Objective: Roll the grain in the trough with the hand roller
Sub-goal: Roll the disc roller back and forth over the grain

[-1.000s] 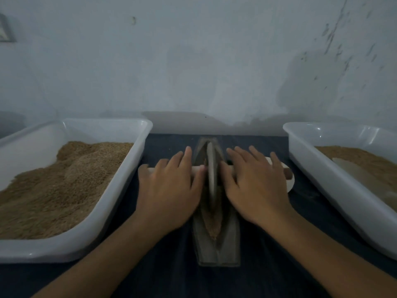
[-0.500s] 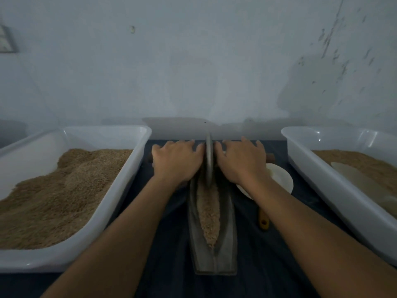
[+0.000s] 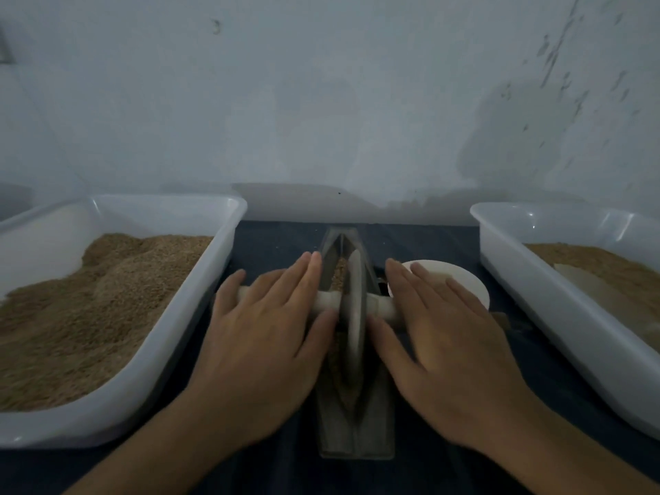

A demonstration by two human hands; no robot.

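A narrow grey trough [image 3: 357, 437] lies lengthwise on the dark cloth in front of me. Brown grain [image 3: 339, 275] shows in its groove beyond the roller. The hand roller's thin disc [image 3: 351, 316] stands upright in the groove at about mid-length, and its pale wooden axle [image 3: 326, 301] sticks out to both sides. My left hand [image 3: 264, 337] presses flat on the left end of the axle with its fingers stretched forward. My right hand [image 3: 446, 344] lies the same way on the right end. The grain under and behind the disc is mostly hidden.
A white tray [image 3: 160, 200] heaped with brown grain [image 3: 89, 309] stands at the left. Another white tray [image 3: 535, 209] at the right holds grain [image 3: 589, 259] and a pale scoop [image 3: 607, 291]. A small white bowl [image 3: 446, 273] sits behind my right hand. The wall is close behind.
The roller went from mid-trough to the far end, then came back toward me to mid-trough. My hands, curled over the axle half a second ago, now lie flat on it.
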